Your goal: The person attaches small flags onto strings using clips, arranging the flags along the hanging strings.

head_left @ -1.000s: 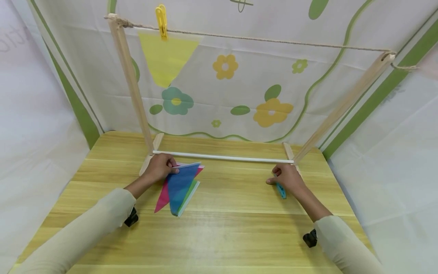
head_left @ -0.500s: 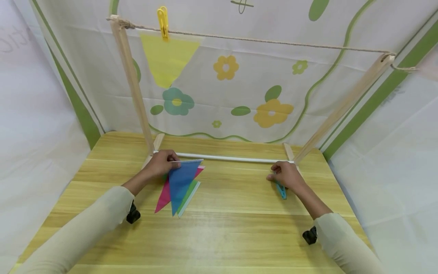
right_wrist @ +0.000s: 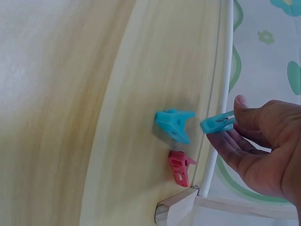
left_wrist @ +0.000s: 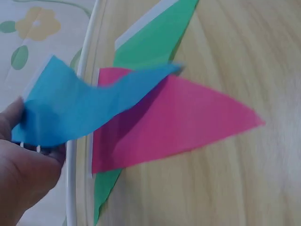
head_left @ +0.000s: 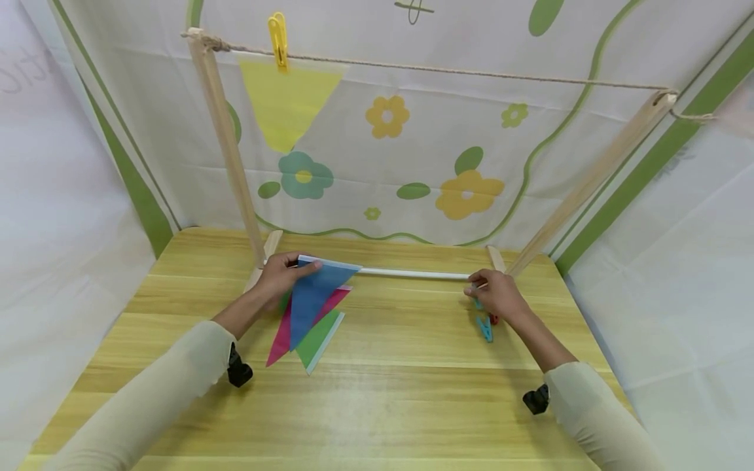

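My left hand [head_left: 281, 278] pinches a blue triangular pennant [head_left: 318, 288] by its white-edged top, lifting it over the table. Under it a pink pennant [left_wrist: 155, 127] and a green pennant [left_wrist: 153, 42] lie overlapped on the wood. Thumb and fingers of my right hand [right_wrist: 265, 146] pinch a light blue clothespin [right_wrist: 218, 123]. Below that hand, a second light blue clothespin [right_wrist: 174, 123] and a red clothespin [right_wrist: 180, 167] rest on the table. A yellow pennant [head_left: 288, 101] hangs from the twine [head_left: 448, 68] by a yellow clothespin [head_left: 278, 40].
Two wooden posts [head_left: 226, 150] hold the twine up. A white rod [head_left: 412, 273] joins their feet low along the back of the table [head_left: 377, 405]. Behind stands a white cloth [head_left: 353, 39] printed with flowers.
My left hand has raised the blue pennant up and away from the pink and green ones. The right hand has lifted a light blue clothespin slightly, uncovering another below.
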`<state>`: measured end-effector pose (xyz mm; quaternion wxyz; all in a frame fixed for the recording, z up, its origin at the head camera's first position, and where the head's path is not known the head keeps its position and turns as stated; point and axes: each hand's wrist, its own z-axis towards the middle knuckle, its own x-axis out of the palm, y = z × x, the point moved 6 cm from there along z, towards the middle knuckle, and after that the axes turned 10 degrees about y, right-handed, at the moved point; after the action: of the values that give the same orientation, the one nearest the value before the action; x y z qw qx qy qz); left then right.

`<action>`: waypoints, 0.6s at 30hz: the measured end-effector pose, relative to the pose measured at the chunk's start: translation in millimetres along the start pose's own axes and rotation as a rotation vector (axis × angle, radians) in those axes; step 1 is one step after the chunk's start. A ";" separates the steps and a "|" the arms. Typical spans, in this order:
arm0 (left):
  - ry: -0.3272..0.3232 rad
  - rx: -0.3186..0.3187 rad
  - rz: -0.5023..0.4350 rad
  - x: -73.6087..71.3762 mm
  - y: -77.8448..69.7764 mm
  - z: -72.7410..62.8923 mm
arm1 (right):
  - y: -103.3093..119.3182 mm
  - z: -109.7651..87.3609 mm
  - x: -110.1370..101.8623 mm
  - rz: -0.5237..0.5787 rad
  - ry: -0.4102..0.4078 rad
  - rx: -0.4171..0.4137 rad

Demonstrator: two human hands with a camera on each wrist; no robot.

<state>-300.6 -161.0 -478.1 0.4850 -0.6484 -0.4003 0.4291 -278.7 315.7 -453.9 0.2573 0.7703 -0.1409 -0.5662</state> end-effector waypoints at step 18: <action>-0.088 0.023 -0.276 11.1 -16.1 5.3 | 3.0 -0.7 -11.6 0.001 0.018 0.005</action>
<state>-303.8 -145.8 -465.1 0.5289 -0.5623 -0.5014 0.3908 -281.5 319.3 -442.8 0.2567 0.7760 -0.1403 -0.5587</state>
